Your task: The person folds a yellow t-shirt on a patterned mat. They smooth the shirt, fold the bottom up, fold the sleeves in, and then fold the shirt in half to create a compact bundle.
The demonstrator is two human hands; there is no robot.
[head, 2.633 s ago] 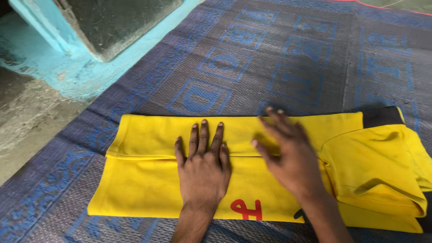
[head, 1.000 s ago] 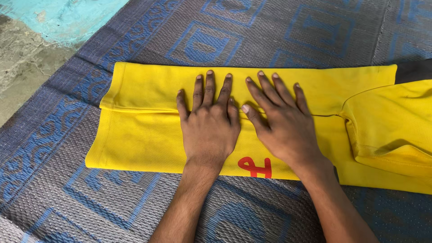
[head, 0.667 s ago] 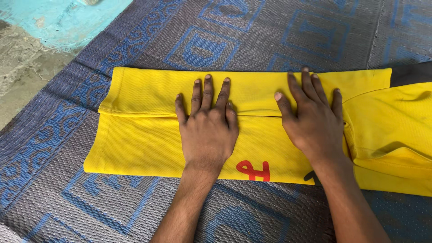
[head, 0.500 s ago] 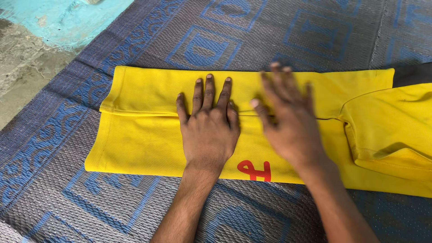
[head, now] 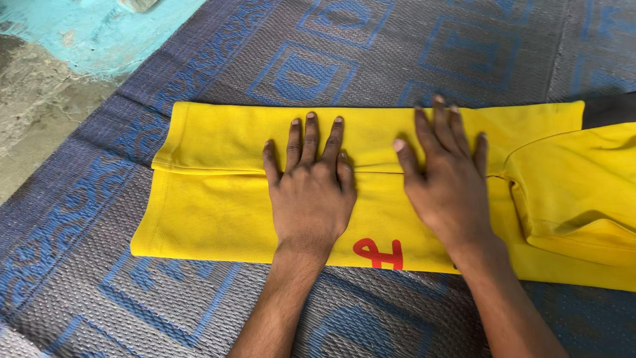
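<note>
Left edge of view: a patch of bare grey floor [head: 30,126] with a turquoise painted strip [head: 99,26] above it. A woven mat [head: 371,59], grey with blue square patterns, covers everything else.

On the mat lies a yellow garment [head: 218,199], folded into a long band running left to right. A fold line [head: 212,172] crosses it lengthwise, with the far flap laid over toward the near half.

Left hand [head: 311,192]: flat, palm down, fingers together and pointing away, pressing across the fold line near the band's middle. It grasps nothing. Position unchanged against the frames of the last second, so it acts as the anchor.

Red print [head: 379,254]: on the near edge of the cloth, between the two wrists.

Right hand [head: 447,176]: also flat and open, fingers spread, nothing gripped, resting on the fold line just beside the left hand. Change noted: half a second ago it was blurred and nearer the left hand; a little before that it sat further right. It sweeps back and forth along the fold. Judgement: the crease is being smoothed flat.

Far right: a bunched sleeve portion [head: 583,199] of the same garment, folded over and untouched, just beyond the right hand.
</note>
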